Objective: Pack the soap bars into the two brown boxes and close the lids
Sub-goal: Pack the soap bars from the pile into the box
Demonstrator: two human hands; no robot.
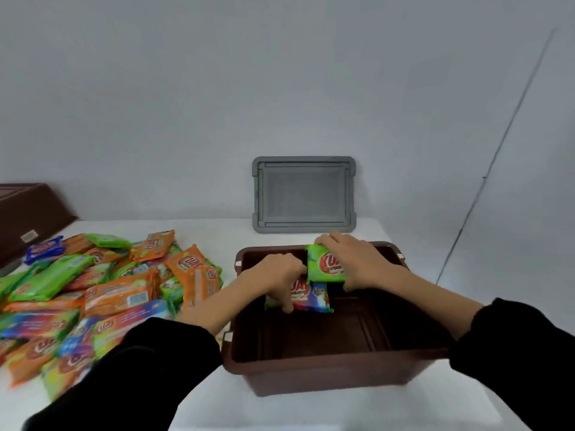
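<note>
An open brown box (326, 362) stands on the white table in front of me. Both my hands are inside it near its far side. My right hand (351, 259) grips a green soap bar (325, 264), tilted up against the far wall. My left hand (280, 278) presses down on a multicoloured soap bar (314, 298) lying on the box floor. A big pile of soap bars (93, 290) in orange, green and blue wrappers lies to the left. A second brown box (28, 216) sits at the far left edge, partly cut off.
A grey lid (303, 194) leans upright against the wall behind the open box. The wall runs close behind the table. The table's right edge lies just past the box.
</note>
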